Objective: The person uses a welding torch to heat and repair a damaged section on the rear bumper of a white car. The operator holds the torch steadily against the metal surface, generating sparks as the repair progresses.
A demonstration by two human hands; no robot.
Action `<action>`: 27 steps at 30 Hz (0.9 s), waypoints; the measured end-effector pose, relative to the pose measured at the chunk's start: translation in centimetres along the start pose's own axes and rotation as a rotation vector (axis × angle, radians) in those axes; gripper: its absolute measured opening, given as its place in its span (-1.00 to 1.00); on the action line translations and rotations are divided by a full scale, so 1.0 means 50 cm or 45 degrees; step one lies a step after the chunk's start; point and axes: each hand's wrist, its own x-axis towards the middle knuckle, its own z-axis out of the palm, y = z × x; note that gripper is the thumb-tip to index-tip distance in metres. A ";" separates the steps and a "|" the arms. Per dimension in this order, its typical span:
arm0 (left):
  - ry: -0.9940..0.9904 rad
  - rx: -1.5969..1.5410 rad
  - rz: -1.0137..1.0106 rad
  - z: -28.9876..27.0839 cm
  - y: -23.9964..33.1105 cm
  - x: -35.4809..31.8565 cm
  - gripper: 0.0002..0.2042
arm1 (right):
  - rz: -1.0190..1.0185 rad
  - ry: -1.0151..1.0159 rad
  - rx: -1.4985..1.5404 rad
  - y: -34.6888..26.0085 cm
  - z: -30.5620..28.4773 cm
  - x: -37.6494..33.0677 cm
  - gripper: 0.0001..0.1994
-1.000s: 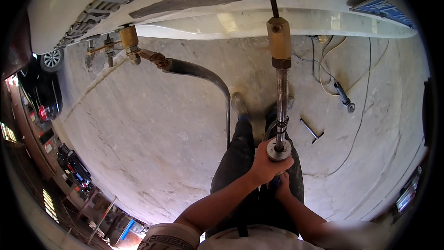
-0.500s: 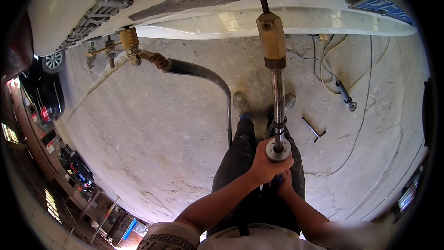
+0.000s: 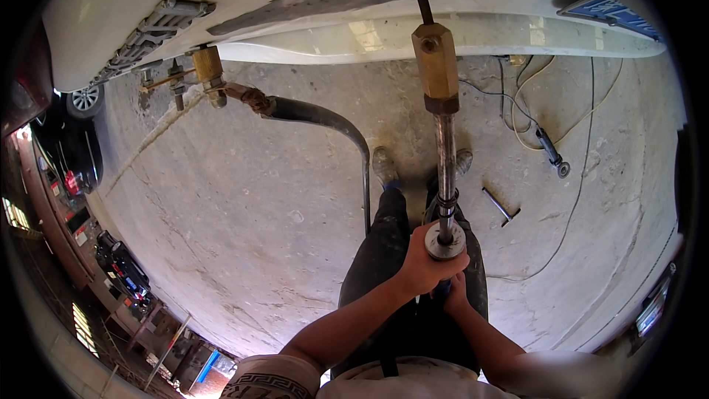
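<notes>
A slide hammer dent puller [image 3: 446,155] runs from the car body panel [image 3: 325,0] toward my body. Its thin tip touches the bare, ground patch on the panel, and a hexagonal brass block [image 3: 437,66] sits below that tip. My left hand [image 3: 422,264] is closed around the round metal weight on the rod. Behind it, my right hand [image 3: 459,297] is wrapped round the blue handle, its fingers partly hidden. A brass clamp [image 3: 207,65] is fixed near the panel's lower left edge, with a thick black cable [image 3: 317,120] hanging from it.
On the concrete floor to the right lie a T-handled tool [image 3: 502,207], a corded grinder [image 3: 550,149] and loose cables [image 3: 583,170]. A dark car [image 3: 77,140] stands at the far left, with black equipment [image 3: 122,266] nearer me. My shoes are beneath the puller.
The puller's brass block and rod have shifted very slightly right and toward me. Both hands keep their grip in about the same place.
</notes>
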 end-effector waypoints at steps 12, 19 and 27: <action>0.003 -0.023 -0.016 0.001 0.004 -0.003 -0.83 | 0.041 -0.034 0.053 0.009 -0.016 -0.001 -0.53; -0.005 -0.038 -0.031 0.000 0.006 -0.004 -0.82 | 0.062 -0.050 0.119 0.013 -0.019 -0.004 -0.50; -0.044 -0.275 -0.105 0.006 0.101 0.038 -0.82 | 0.088 0.052 -0.021 -0.014 0.012 -0.002 -0.61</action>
